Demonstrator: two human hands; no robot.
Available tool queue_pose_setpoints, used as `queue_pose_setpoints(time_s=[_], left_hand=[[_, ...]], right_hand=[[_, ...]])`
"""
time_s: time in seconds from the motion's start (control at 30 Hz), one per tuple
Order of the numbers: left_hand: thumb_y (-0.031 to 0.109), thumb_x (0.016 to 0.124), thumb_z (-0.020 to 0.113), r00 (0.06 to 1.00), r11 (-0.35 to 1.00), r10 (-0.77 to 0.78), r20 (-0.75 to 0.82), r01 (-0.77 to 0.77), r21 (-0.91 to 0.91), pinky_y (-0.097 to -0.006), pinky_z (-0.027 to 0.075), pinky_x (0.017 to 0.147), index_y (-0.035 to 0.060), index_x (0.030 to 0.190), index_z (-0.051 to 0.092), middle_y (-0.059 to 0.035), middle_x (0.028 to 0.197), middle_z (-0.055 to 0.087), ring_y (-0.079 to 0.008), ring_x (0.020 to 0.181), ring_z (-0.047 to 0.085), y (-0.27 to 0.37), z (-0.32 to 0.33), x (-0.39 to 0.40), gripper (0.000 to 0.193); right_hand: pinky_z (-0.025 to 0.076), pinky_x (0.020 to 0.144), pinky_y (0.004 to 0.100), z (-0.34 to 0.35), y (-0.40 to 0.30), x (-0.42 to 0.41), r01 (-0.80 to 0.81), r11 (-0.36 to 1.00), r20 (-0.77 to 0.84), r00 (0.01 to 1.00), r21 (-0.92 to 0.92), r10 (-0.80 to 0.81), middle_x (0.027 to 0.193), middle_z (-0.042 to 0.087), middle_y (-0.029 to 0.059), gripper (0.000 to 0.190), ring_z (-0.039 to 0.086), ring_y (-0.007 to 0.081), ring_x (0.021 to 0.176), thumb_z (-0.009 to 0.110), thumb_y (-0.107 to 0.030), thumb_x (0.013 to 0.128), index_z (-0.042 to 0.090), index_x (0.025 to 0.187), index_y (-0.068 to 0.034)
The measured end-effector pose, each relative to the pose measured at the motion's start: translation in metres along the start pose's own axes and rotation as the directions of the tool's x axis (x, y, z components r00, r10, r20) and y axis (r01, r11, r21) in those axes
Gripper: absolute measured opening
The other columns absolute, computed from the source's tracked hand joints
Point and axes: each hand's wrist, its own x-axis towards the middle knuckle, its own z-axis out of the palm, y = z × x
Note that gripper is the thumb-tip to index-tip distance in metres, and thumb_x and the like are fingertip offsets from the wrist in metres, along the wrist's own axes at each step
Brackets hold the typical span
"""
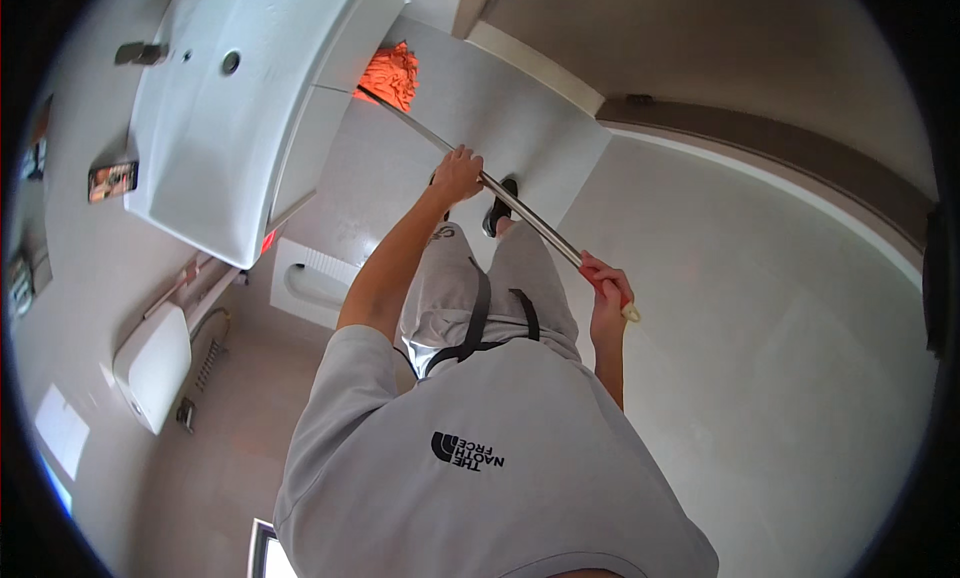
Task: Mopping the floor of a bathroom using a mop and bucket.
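Note:
Both of my hands grip a mop with a long metal pole point(529, 214). Partway down the pole is my left hand point(457, 174), its fingers wrapped around the metal. My right hand point(607, 285) closes on the red grip point(592, 275) near the top end, where a pale hanging loop point(631, 313) sticks out. The pole slants away to the upper left. At its far end the orange mop head point(394, 75) lies on the grey floor point(360, 165), against the front of the white washbasin cabinet point(319, 127).
On my left are a white washbasin point(202, 150) with a faucet point(141, 53), a phone point(112, 182) beside its rim, a squat toilet point(315, 281) and a white cistern point(154, 368). A raised door sill point(536, 64) lies ahead. A pale wall point(750, 293) rises on my right.

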Motion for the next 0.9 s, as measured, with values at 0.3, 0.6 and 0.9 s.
queue_pose_setpoints(time_s=[0.3, 0.6, 0.9], left_hand=[[0.019, 0.083, 0.066, 0.995, 0.999, -0.013, -0.097, 0.009, -0.046, -0.0552, 0.035, 0.109, 0.0070, 0.127, 0.053, -0.0195, 0.125, 0.059, -0.0401, 0.128, 0.048, 0.043, 0.037, 0.029, 0.048], [0.010, 0.088, 0.062, 0.875, 0.867, 0.469, 0.120, -0.431, -0.248, -0.0481, 0.048, 0.081, 0.0077, 0.128, 0.054, -0.0155, 0.090, 0.067, -0.0355, 0.091, 0.064, 0.276, 0.052, 0.085, 0.041], [0.020, 0.079, 0.061, 0.384, 0.626, 0.764, 0.518, -0.636, -0.452, -0.0494, 0.051, 0.066, 0.0018, 0.071, 0.066, -0.0189, 0.070, 0.065, -0.0382, 0.071, 0.065, 0.429, 0.098, 0.078, 0.020]], right_hand=[[0.040, 0.108, 0.0460, -0.076, -0.008, 0.041, 0.056, 0.996, -0.051, 0.997, 0.064, -0.053, 0.105, 0.068, 0.0193, 0.015, 0.060, 0.0380, 0.116, 0.047, -0.007, 0.091, 0.058, 0.096, 0.002], [0.053, 0.088, 0.0464, -0.244, -0.112, -0.037, 0.228, 0.965, -0.423, 0.867, -0.132, -0.263, 0.079, 0.066, 0.0146, 0.019, 0.068, 0.0344, 0.088, 0.050, -0.015, 0.086, 0.060, 0.085, 0.001], [0.042, 0.076, 0.0397, -0.215, -0.187, -0.158, 0.152, 0.710, -0.443, 0.687, -0.688, -0.576, 0.061, 0.065, 0.0087, 0.024, 0.066, 0.0228, 0.066, 0.052, -0.019, 0.084, 0.063, 0.074, 0.000]])
